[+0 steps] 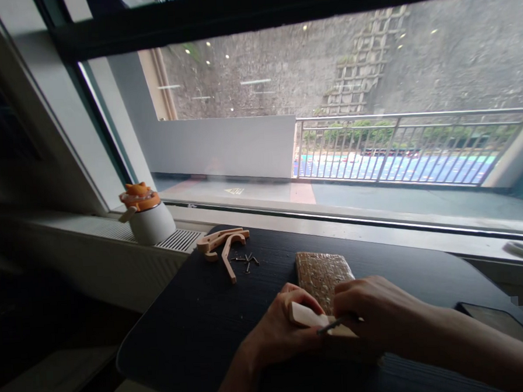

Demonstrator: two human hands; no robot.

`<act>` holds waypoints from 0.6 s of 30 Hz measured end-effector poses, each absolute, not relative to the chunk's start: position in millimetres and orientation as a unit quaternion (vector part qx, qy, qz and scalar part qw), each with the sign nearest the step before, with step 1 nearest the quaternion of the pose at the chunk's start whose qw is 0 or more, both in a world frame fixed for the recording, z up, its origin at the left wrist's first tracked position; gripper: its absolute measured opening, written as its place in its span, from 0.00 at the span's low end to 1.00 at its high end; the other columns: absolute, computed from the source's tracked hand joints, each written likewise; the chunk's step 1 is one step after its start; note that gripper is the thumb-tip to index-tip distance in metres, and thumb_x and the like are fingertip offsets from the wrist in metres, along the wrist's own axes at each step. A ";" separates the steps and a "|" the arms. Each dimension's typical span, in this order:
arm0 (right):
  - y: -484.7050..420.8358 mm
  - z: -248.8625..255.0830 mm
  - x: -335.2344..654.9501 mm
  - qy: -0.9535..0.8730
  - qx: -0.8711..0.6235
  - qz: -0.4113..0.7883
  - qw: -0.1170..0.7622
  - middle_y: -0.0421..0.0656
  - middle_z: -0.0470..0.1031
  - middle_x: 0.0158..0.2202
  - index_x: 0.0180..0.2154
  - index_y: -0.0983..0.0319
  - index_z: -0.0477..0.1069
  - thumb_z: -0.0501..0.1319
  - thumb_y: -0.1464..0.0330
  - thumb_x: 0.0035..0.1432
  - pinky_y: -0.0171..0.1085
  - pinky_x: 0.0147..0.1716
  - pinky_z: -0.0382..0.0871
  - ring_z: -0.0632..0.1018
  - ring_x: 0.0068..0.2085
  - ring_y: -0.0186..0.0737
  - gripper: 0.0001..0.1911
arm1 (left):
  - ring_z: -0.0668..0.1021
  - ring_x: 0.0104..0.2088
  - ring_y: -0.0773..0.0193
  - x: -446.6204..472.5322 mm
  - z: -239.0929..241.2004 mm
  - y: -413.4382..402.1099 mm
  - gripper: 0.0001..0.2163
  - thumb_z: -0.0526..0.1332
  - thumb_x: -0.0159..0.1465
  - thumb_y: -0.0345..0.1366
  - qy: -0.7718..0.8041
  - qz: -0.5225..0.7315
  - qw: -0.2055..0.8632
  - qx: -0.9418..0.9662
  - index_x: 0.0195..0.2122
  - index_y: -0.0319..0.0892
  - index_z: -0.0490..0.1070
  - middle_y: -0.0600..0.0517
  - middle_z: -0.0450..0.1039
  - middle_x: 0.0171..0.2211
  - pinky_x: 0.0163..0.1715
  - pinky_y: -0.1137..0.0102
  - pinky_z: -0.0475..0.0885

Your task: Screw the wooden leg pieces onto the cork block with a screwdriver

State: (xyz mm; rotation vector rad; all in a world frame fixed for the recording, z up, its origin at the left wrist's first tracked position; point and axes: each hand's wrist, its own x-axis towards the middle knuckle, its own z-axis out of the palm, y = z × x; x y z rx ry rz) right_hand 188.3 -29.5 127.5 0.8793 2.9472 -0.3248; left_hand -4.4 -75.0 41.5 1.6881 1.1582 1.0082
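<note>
My left hand (282,326) is closed round a small pale wooden piece (307,316) just above the dark tabletop (193,316). My right hand (373,313) is closed on a thin dark metal tool (330,326) whose tip touches the wooden piece. A flat tan board with a woven texture (321,273) lies right behind both hands. Further back on the left lie curved wooden parts (222,242) and several small dark screws (246,259).
A white cup with an orange cat-shaped lid (145,214) stands on the window sill at left. A dark phone (498,323) lies at the table's right edge. A large window with a balcony railing (399,148) is behind the table.
</note>
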 end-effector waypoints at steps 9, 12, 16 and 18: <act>-28.6 130.3 200.6 0.952 0.299 -0.035 0.051 0.41 0.74 0.21 0.19 0.61 0.71 0.55 0.80 0.45 0.32 0.25 0.57 0.71 0.29 0.36 0.12 | 0.72 0.40 0.63 -3.7 41.2 -76.8 0.11 0.68 0.49 0.34 0.472 0.399 0.406 0.674 0.35 0.42 0.76 0.51 0.67 0.38 0.41 0.73 0.69; -31.1 127.6 199.0 0.951 0.302 -0.024 0.060 0.42 0.74 0.21 0.19 0.61 0.71 0.55 0.80 0.46 0.32 0.24 0.56 0.71 0.29 0.36 0.12 | 0.72 0.40 0.63 -4.0 41.6 -76.5 0.11 0.68 0.49 0.34 0.470 0.401 0.406 0.673 0.36 0.42 0.76 0.51 0.66 0.38 0.40 0.73 0.69; -31.5 122.5 196.2 0.956 0.284 -0.002 0.068 0.41 0.74 0.21 0.19 0.61 0.72 0.56 0.78 0.49 0.33 0.26 0.58 0.70 0.26 0.36 0.12 | 0.72 0.40 0.63 -3.7 44.3 -77.1 0.11 0.68 0.49 0.33 0.471 0.396 0.412 0.672 0.36 0.41 0.76 0.51 0.66 0.38 0.40 0.73 0.69; -30.4 120.5 194.7 0.960 0.268 0.010 0.075 0.42 0.75 0.21 0.20 0.62 0.72 0.57 0.77 0.50 0.33 0.27 0.59 0.70 0.26 0.36 0.12 | 0.73 0.39 0.63 -2.7 45.2 -76.8 0.11 0.67 0.49 0.33 0.473 0.395 0.418 0.668 0.35 0.40 0.76 0.50 0.67 0.38 0.39 0.72 0.69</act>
